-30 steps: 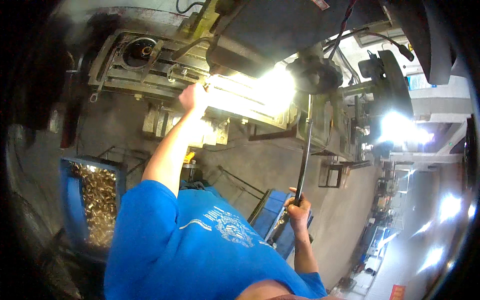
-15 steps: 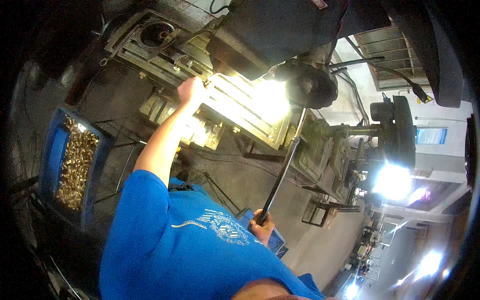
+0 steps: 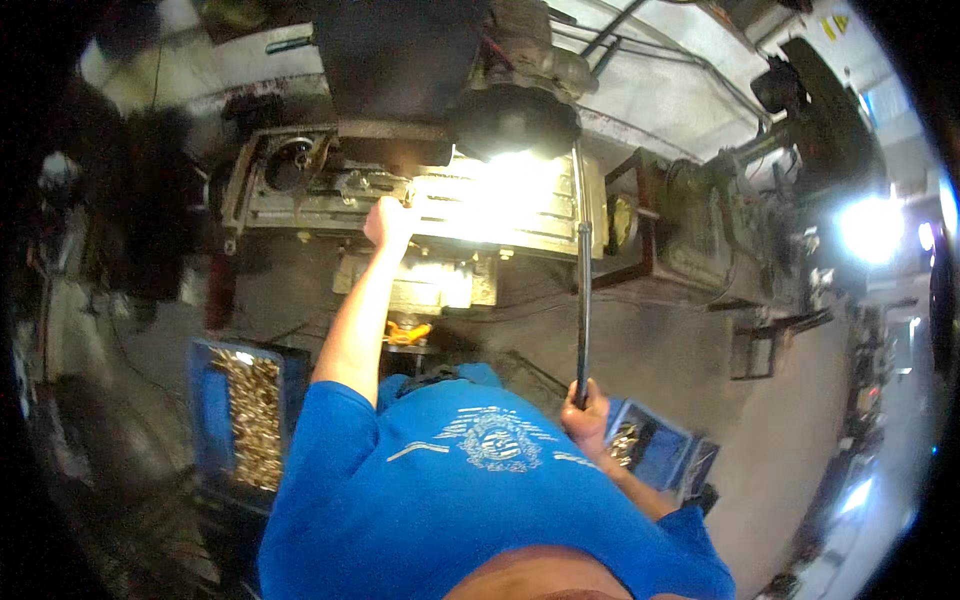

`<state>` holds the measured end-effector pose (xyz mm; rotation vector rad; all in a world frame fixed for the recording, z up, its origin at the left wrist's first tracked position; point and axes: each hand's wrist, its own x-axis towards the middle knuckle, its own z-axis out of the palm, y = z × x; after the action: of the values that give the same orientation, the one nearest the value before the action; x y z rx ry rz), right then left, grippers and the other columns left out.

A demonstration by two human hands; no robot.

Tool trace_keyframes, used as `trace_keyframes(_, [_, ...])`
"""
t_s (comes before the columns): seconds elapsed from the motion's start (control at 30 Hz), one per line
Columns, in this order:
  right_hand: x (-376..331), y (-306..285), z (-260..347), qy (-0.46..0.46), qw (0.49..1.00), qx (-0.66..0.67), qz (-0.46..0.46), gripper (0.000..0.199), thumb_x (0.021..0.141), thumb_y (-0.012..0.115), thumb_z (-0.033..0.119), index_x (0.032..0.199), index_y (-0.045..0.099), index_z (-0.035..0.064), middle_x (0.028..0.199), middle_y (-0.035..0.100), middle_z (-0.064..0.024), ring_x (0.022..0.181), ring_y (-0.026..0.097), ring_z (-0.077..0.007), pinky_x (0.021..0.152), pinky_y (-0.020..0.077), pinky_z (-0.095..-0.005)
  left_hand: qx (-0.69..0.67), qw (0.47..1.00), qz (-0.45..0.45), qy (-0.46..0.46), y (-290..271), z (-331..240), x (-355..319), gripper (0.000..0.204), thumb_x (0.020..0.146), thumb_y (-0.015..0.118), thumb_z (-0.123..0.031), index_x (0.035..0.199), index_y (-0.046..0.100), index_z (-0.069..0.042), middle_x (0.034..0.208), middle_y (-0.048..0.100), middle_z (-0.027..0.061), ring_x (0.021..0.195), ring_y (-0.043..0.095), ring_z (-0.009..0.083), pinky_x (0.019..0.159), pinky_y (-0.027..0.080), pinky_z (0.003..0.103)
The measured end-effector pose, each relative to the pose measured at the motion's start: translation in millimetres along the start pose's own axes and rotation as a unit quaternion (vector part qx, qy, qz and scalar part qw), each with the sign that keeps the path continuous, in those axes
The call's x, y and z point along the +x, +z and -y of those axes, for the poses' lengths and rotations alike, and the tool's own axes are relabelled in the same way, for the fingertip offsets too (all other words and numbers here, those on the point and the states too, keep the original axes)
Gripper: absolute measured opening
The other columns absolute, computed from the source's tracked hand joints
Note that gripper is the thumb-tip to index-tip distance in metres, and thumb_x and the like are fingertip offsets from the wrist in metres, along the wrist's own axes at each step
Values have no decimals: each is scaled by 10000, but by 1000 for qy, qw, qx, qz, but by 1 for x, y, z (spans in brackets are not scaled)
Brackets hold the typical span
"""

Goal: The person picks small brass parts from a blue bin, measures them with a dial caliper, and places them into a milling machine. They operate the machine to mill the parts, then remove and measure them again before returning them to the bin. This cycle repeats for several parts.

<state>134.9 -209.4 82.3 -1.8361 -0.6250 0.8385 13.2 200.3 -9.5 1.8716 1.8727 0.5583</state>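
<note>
My left hand point(image 3: 388, 222) is closed at the front of the slotted machine table point(image 3: 330, 212), against a small metal fixture point(image 3: 410, 190) in strong glare. What its fingers hold, if anything, is hidden. Lower right, my right hand point(image 3: 588, 412) wraps round the black grip of a long lever point(image 3: 584, 310). That lever runs up to the dark round hub point(image 3: 515, 120) of a drilling machine above the table. The glare washes out the tool and the middle of the table.
Left of my body stands a blue bin point(image 3: 212, 410) full of small brass-coloured metal pieces point(image 3: 255, 425). Another blue bin point(image 3: 660, 455) with similar pieces sits beside my right forearm. A round fixture point(image 3: 295, 165) lies on the table's left end. A small stool point(image 3: 765, 345) stands at right.
The whole view has turned, so the table now looks level and the right-hand bin shows more. My left hand stays at the fixture and my right hand stays on the lever.
</note>
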Motion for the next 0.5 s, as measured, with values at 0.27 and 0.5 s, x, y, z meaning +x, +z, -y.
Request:
trace_keyframes(0.27, [4, 6, 3, 20, 996, 83, 21, 178, 619, 562, 100, 765, 465, 70, 634, 406, 48, 579, 366, -42, 513, 308, -209, 42, 998, 43, -7, -12, -9, -1, 598, 656, 611, -617, 726, 674, -26, 749, 660, 158, 720, 649, 298, 618, 490, 407])
trace_keyframes(0.5, [7, 8, -4, 1, 996, 84, 14, 183, 603, 565, 112, 741, 452, 70, 624, 396, 51, 571, 351, -41, 504, 292, -209, 76, 996, 51, 5, -18, -16, -5, 598, 668, 608, -596, 806, 667, -17, 842, 659, 177, 806, 643, 318, 681, 493, 413])
